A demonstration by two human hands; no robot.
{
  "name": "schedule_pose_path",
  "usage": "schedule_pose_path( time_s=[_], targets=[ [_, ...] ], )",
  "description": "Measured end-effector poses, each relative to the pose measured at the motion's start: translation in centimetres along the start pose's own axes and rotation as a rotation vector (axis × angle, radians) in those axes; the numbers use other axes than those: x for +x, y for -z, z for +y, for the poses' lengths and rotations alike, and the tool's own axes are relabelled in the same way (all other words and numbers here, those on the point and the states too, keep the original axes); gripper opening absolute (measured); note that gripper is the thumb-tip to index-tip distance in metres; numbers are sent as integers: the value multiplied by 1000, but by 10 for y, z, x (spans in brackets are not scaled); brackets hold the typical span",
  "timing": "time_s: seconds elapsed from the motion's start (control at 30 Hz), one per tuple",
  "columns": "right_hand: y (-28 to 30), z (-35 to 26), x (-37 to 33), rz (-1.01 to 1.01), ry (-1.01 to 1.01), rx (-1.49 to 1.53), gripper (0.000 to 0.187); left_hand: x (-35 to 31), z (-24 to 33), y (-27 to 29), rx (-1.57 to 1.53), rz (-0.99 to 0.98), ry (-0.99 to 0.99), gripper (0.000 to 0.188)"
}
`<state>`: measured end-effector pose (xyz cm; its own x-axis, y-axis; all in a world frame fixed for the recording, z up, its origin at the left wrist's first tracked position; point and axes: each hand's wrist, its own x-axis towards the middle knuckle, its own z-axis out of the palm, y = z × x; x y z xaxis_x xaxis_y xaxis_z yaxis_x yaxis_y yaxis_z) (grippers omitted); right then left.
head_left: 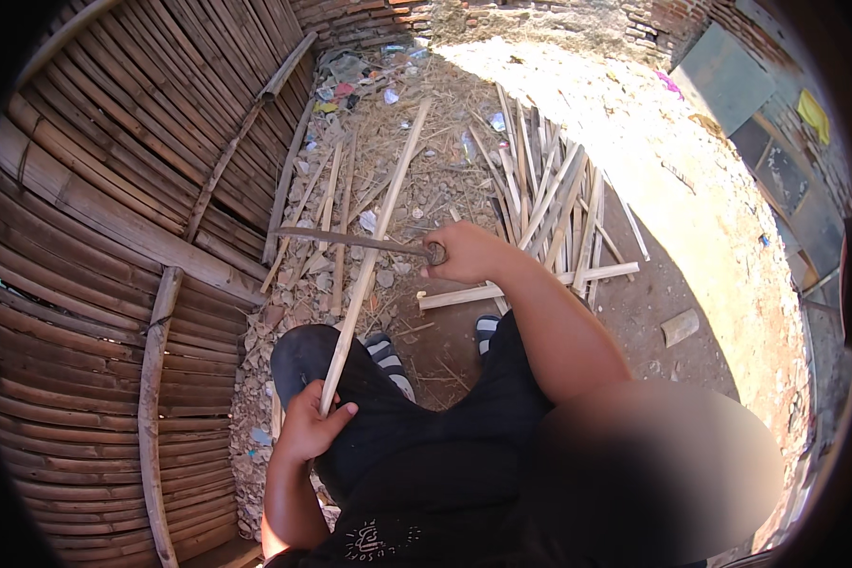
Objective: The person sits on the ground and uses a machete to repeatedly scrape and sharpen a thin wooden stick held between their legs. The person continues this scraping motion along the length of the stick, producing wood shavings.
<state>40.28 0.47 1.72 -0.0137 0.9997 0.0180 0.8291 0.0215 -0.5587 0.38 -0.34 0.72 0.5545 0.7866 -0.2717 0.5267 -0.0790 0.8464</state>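
Observation:
A long pale bamboo strip (377,239) slants up and away from my left thigh. Its near end is gripped by my left hand (314,422), the fingers wrapped round it beside my knee. My right hand (466,253) is closed round the handle of a machete (350,239), whose dark blade points left. The blade crosses the strip about midway along its length; whether it touches the strip or lies just above it, I cannot tell.
A heap of bamboo strips (549,189) lies ahead on the right, its near ends by a crosswise piece (530,287). Several strips (341,222) lie on rubble to the left. A bamboo slat wall (95,312) stands on the left. A short bamboo piece (680,328) lies right.

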Motion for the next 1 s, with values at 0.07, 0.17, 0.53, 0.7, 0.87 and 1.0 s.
schedule_pose_path(
  time_s=[0.07, 0.17, 0.53, 0.7, 0.87, 1.0],
  targets=[
    [-13, -23, -1, -122, 87, -41, 48, 1, -4, -1, 1, 14, -12, 29],
    [-20, -45, -3, -241, 222, -90, 49, 0, -8, -3, 30, 44, -50, 30],
    [17, 8, -1, -14, -150, 20, 51, 1, -1, -4, 109, 45, -15, 32],
    [-19, -23, 4, -195, 101, -20, 51, 2, -5, -5, 95, 72, -39, 31],
    [-19, -35, 4, -261, 214, -47, 50, 1, 0, -5, 119, 34, 0, 27],
    [-7, 11, 15, -2, 47, -56, 53, 2, -8, -6, 82, 78, -58, 29]
  ],
)
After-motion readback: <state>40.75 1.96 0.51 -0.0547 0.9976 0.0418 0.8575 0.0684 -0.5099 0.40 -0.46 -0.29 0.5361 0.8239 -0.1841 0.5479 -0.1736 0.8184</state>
